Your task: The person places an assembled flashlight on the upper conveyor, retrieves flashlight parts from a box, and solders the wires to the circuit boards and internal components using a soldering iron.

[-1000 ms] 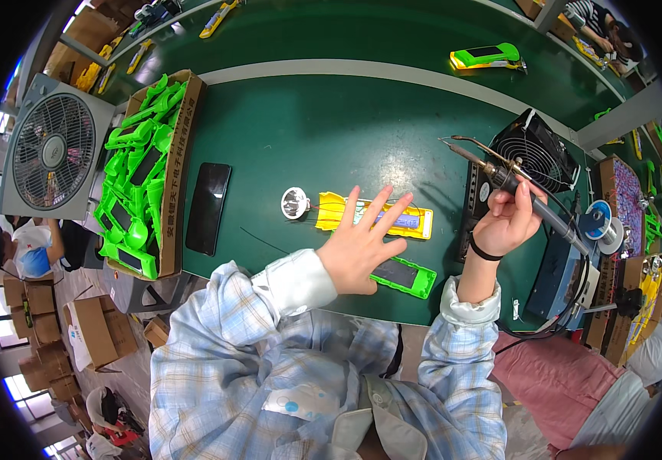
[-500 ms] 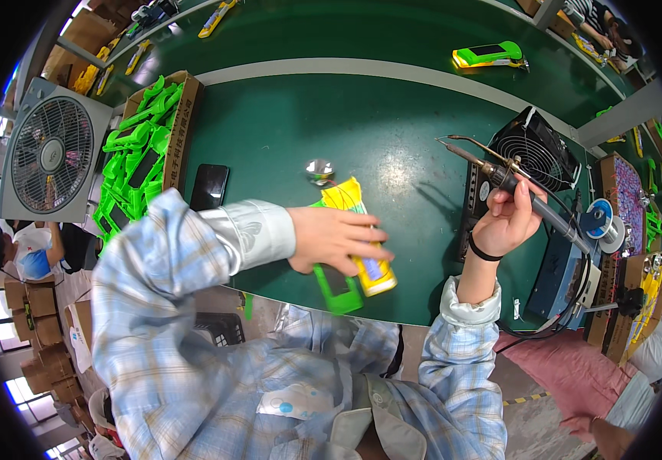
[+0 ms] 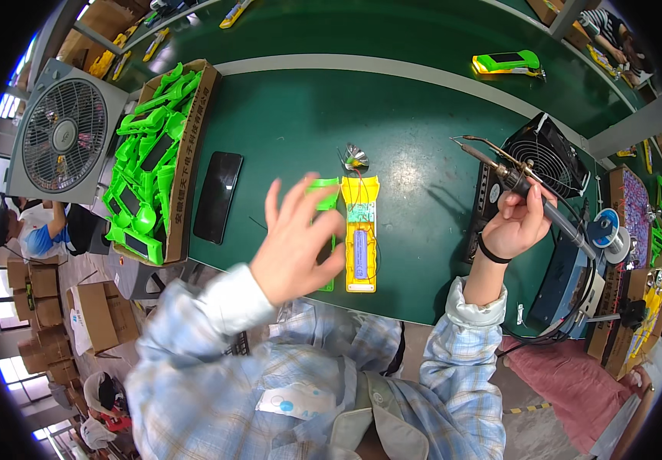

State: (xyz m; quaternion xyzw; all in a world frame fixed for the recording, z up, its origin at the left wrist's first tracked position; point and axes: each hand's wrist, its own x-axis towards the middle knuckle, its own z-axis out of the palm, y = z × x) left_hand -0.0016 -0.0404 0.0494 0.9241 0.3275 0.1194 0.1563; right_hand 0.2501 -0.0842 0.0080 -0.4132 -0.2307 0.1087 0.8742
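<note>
My left hand, slightly blurred, hovers with fingers spread over a green plastic cover and hides much of it. Directly beside that cover lies an open yellow lamp housing. Inside it are a purple cylindrical battery, a green circuit board and thin wires. A silvery reflector rests just beyond the housing's far end, with wires near it. On the right, my right hand is closed around a soldering iron, its tip raised and pointing to the far left.
Green covers fill a cardboard box at the left, near a phone and a box fan. A black fan, solder spool and blue soldering station stand at the right. A lamp lies beyond the ledge.
My left hand has let go of the yellow housing and green cover and moved left, its fingers spreading. Both parts now lie straight, side by side. My right hand still holds the soldering iron.
</note>
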